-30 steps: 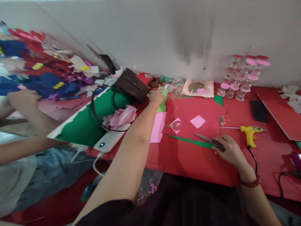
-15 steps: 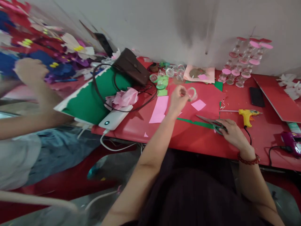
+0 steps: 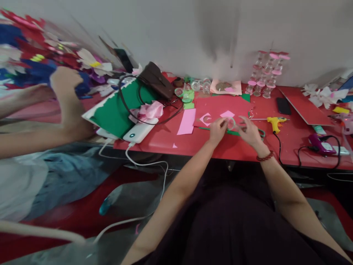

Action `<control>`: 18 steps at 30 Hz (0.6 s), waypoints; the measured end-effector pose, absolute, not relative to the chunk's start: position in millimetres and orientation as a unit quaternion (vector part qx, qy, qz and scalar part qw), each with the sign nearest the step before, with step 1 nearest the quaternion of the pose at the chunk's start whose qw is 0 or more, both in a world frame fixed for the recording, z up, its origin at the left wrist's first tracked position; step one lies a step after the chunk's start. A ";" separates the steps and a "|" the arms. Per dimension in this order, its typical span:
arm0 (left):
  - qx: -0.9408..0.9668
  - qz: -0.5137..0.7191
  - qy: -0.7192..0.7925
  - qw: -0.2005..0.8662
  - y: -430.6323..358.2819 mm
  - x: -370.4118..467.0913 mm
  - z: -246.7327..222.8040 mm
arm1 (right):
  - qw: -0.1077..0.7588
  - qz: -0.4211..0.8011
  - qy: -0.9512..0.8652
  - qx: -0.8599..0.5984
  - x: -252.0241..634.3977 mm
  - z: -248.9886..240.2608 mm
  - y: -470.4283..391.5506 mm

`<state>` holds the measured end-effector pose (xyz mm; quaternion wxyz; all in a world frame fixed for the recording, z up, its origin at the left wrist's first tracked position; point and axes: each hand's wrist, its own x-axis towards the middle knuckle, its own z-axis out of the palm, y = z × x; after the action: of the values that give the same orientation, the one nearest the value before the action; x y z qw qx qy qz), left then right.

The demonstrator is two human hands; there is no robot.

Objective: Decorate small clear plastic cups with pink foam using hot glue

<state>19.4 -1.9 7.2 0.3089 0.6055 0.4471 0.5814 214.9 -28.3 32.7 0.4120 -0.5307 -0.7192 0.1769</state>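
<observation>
Above the red sheet, my left hand pinches a small clear ring-shaped piece with a green edge. My right hand is just right of this piece, its fingers apart and slightly curled. The scissors lie partly hidden behind my right hand. Pink paper scraps lie beyond my hands: a four-sided one and one with a round cut-out. To the left is a pink paper strip.
A yellow glue gun and a dark phone lie to the right. Stacked clear cups with pink discs stand near the wall. Leftward are a power bank, a brown bag and another person's raised hand.
My right hand has let go of the scissors and come beside the clear piece. My left hand has brought that piece nearer the table's front edge. The view has shifted.
</observation>
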 end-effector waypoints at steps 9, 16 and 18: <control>0.629 0.588 0.448 0.240 9.5 4.4 -9.0 | 0.549 0.450 -0.569 -0.415 161.0 3.1 -8.5; 0.625 0.566 0.380 0.382 8.5 7.3 -13.1 | 0.568 0.546 -0.479 -0.387 175.1 11.2 -7.1; 0.645 0.564 0.371 0.357 10.4 3.5 -13.0 | 0.567 0.558 -0.474 -0.378 175.7 12.2 -7.4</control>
<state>3.5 10.4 -13.0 0.3572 0.6451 0.3710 0.5645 175.7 -7.4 12.2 0.5665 -0.3782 -0.4736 0.5583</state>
